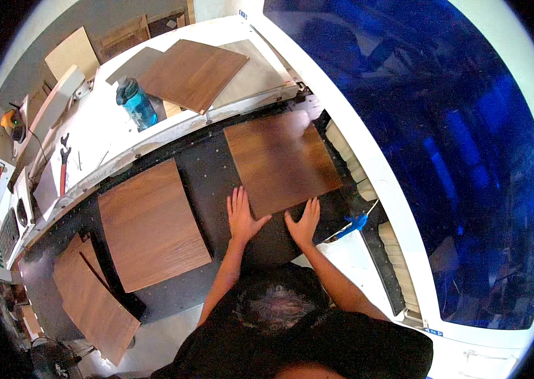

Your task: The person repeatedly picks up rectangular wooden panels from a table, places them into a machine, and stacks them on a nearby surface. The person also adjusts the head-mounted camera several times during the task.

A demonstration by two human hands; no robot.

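— Where are the hands?
— Both lie flat and open on the dark table (210,170), gripping nothing. The left hand (241,216) touches the near left corner of a brown wooden panel (281,161); the right hand (303,222) presses its near edge.
— Anything else nearby?
— A second wooden panel (152,224) lies left of the left hand, apart from it.

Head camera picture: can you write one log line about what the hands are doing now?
left hand: flat, touching wood panel near edge | right hand: flat, same edge | panel: on dark machine bed | second panel: left
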